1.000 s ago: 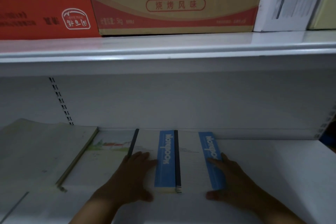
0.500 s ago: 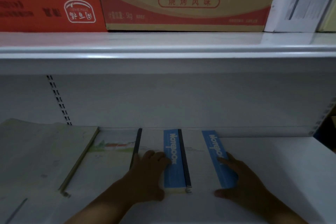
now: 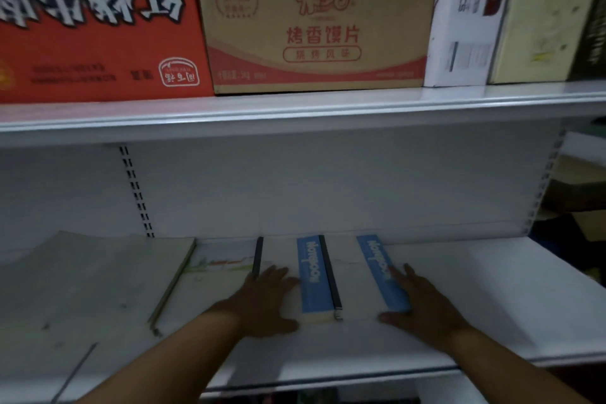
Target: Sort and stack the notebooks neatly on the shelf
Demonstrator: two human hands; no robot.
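Note:
Two notebooks with blue "Notebook" strips lie side by side on the white lower shelf [image 3: 492, 298]. The left notebook [image 3: 311, 275] is a thick stack with a dark spine; my left hand [image 3: 262, 298] rests flat on its white cover. The right notebook [image 3: 377, 269] has my right hand [image 3: 423, 302] lying flat over its blue strip, thumb at the near edge. Left of them lies a notebook with a landscape picture [image 3: 219, 266], and further left a large pale green notebook [image 3: 98, 275].
The upper shelf carries a red carton [image 3: 98, 26], a tan carton with red print [image 3: 314, 29], a white box [image 3: 465, 29] and a pale yellow box [image 3: 541, 16]. The shelf's back panel [image 3: 328, 184] stands close behind the notebooks. Brown cartons sit beyond the shelf's right end.
The view has tilted upward, showing more of the cartons above. Both hands stay flat on the two blue-strip notebooks, which have barely shifted.

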